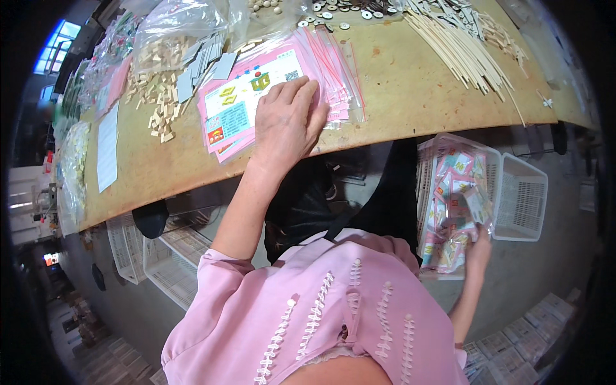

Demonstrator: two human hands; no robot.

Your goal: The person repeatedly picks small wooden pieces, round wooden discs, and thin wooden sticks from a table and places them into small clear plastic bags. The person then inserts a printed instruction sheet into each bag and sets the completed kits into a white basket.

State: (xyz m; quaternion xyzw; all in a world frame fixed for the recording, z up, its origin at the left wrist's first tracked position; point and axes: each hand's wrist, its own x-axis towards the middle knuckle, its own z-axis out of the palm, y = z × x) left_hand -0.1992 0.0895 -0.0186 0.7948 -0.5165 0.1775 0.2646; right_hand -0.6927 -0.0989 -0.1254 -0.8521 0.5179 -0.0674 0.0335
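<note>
My left hand (287,122) lies flat, fingers stretched, on a stack of printed pink-and-white plastic bags (226,131) near the table's front edge. Under and beside its thumb are clear zip bags with red strips (330,70). Below the table on the right, my right hand (477,249) reaches into a white plastic basket (428,154) full of filled packets (443,212). It grips a clear filled packet (476,204) there; its fingertips are partly hidden.
Small wooden blocks (163,115), grey plates (204,59) and a plastic bag (183,22) lie at left. Dark discs (353,8) sit at the back, wooden sticks (462,48) at right. Another basket (523,199) stands beside the filled one; more baskets (170,263) are under the table at left.
</note>
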